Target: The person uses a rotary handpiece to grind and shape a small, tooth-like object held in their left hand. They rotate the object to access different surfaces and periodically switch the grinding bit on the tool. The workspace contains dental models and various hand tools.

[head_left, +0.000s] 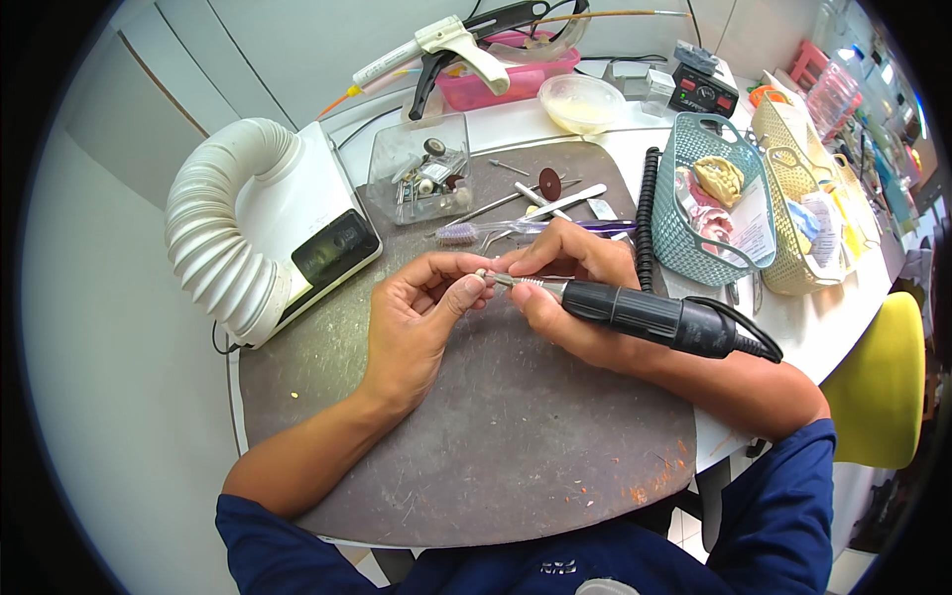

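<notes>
Over the middle of the brown work mat, my two hands meet at the fingertips. My left hand pinches a tiny pale piece between thumb and fingers; its exact kind is too small to make out. In my right hand lies a black rotary handpiece, gripped near its silver front end like a pen. The handpiece's tip points left and reaches up to the pale piece; whether they touch I cannot tell. A black cable leaves its back end beside my right forearm.
A white dust extractor with a ribbed hose stands at left. Behind my hands are a clear box of burs, a toothbrush and loose tools. Teal and cream baskets stand right, beside a coiled black cord. A caulking-type gun lies at the back.
</notes>
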Motion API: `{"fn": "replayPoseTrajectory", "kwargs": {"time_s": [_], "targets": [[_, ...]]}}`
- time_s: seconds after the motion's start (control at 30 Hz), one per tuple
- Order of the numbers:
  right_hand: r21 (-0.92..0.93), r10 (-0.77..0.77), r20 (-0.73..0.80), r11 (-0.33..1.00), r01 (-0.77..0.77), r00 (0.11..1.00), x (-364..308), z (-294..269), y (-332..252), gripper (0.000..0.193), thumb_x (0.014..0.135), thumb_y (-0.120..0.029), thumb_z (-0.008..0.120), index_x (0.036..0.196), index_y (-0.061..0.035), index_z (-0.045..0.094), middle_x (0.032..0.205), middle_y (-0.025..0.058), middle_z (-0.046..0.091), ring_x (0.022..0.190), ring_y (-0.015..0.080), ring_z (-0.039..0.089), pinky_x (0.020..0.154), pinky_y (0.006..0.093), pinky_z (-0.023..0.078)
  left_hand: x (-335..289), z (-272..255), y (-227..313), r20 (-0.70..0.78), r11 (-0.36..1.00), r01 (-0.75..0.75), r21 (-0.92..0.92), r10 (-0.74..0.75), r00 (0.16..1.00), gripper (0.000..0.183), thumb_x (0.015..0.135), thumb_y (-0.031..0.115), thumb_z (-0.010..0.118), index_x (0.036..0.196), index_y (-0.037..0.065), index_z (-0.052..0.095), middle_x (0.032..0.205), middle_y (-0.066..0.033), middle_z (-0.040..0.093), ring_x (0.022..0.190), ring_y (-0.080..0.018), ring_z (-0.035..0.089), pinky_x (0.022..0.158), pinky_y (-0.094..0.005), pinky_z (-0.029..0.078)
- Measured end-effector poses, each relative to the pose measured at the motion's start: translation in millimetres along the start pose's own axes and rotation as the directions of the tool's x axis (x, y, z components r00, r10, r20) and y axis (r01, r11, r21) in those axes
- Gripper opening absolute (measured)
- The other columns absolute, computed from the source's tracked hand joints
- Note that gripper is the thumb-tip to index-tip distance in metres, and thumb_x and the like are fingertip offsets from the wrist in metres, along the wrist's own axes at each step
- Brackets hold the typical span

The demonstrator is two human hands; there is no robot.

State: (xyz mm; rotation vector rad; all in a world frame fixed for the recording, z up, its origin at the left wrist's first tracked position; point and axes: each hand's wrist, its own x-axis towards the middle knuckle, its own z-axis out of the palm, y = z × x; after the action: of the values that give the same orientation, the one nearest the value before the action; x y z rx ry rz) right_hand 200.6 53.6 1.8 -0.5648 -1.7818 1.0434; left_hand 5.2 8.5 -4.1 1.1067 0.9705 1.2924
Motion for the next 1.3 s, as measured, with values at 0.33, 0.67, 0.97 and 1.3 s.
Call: {"fn": "replayPoseTrajectory", "kwargs": {"time_s": [0.33,0.67,0.97,1.3], "targets": [[0.039,0.032,0.005,0.999,-0.032,0.999,-0.1,-1.7,0.9,0.015,0.085,-0.005,0.064,0.094,0.0058,0.059,0.096,0.0190,0.071,0.096,0.0233,0.072,0.083,0.0322,0.057,-0.1,0.1,0.6,-0.017,1.000,0.009,-0.012,-0.010,1.000,0.021,0.096,0.011,0.066,0.111,-0.002,0.065,0.103,-0.0085,0.069,0.092,-0.0115,0.065,0.084,-0.0257,0.052],[0.011,0.130,0.032,0.991,-0.130,0.991,1.9,-3.8,-8.4,0.014,0.087,-0.008,0.065,0.094,0.0041,0.060,0.089,0.0146,0.070,0.084,0.0137,0.068,0.073,0.0278,0.054,-0.1,-0.5,-0.4,-0.007,1.000,0.018,-0.008,-0.018,1.000,0.020,0.096,0.011,0.065,0.111,-0.001,0.066,0.099,-0.0080,0.070,0.089,-0.0107,0.064,0.082,-0.0251,0.052],[-0.019,0.202,0.056,0.979,-0.202,0.978,0.3,-10.7,-8.8,0.019,0.093,-0.015,0.062,0.101,0.0014,0.058,0.094,0.0093,0.065,0.087,0.0106,0.064,0.076,0.0274,0.052,0.8,1.2,2.3,-0.025,0.999,0.040,-0.027,-0.041,0.999,0.021,0.097,0.013,0.065,0.111,-0.001,0.065,0.100,-0.0082,0.070,0.088,-0.0105,0.064,0.082,-0.0246,0.052],[0.019,0.146,0.076,0.989,-0.148,0.986,1.2,-5.7,-5.5,0.016,0.090,-0.010,0.064,0.098,0.0040,0.060,0.096,0.0112,0.065,0.091,0.0130,0.065,0.083,0.0300,0.054,0.7,-0.9,-0.6,-0.011,1.000,0.014,-0.026,-0.014,1.000,0.021,0.096,0.013,0.066,0.110,-0.004,0.066,0.099,-0.0098,0.070,0.088,-0.0116,0.065,0.080,-0.0253,0.054]]}}
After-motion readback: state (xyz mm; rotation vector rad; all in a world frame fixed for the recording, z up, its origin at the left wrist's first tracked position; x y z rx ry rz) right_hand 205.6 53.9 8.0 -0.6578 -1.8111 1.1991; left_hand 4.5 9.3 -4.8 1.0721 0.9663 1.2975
